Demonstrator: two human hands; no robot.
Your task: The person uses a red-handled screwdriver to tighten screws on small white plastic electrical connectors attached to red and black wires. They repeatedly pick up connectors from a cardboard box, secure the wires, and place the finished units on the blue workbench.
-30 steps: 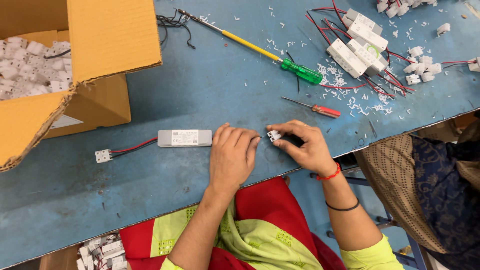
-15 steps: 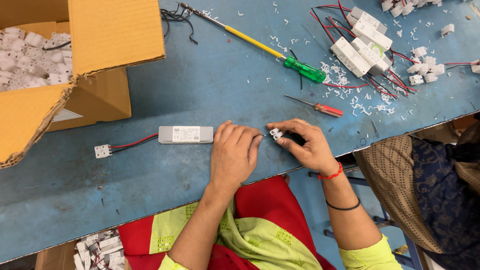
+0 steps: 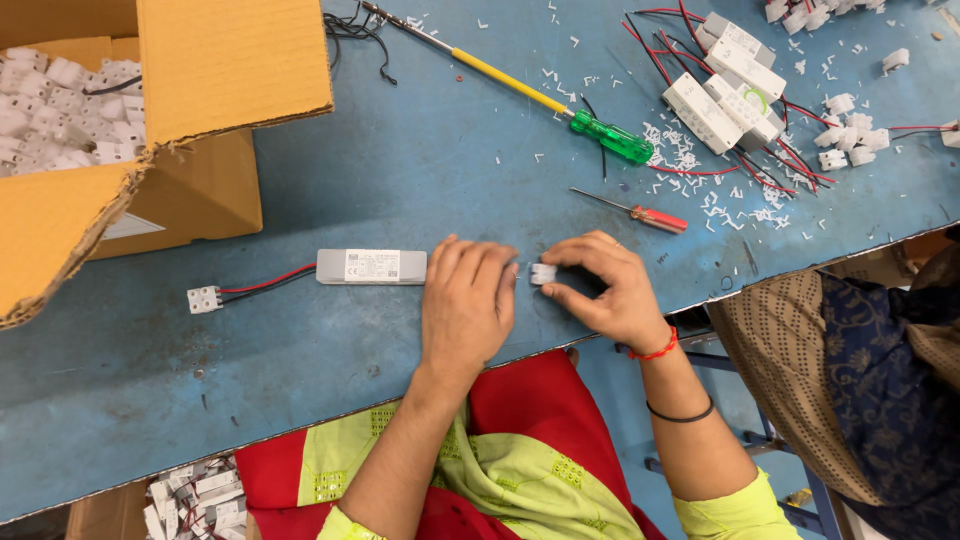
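A grey rectangular driver box [image 3: 371, 266] lies on the blue table [image 3: 420, 170], with red and black wires running left to a small white terminal block [image 3: 204, 298]. My left hand [image 3: 466, 303] rests palm down just right of the box, covering its right end wires. My right hand [image 3: 603, 288] pinches a small white terminal block [image 3: 542, 273] between thumb and fingers, close to my left fingertips.
An open cardboard box [image 3: 150, 120] full of white terminal blocks stands at the far left. A long green-handled screwdriver [image 3: 540, 92] and a small red-handled one [image 3: 640, 213] lie beyond my hands. More driver boxes [image 3: 725, 80] with wires sit at far right. Another person sits right [image 3: 860, 370].
My hands stay in nearly the same place; my right fingers have shifted slightly around the white block. The driver box has not moved.
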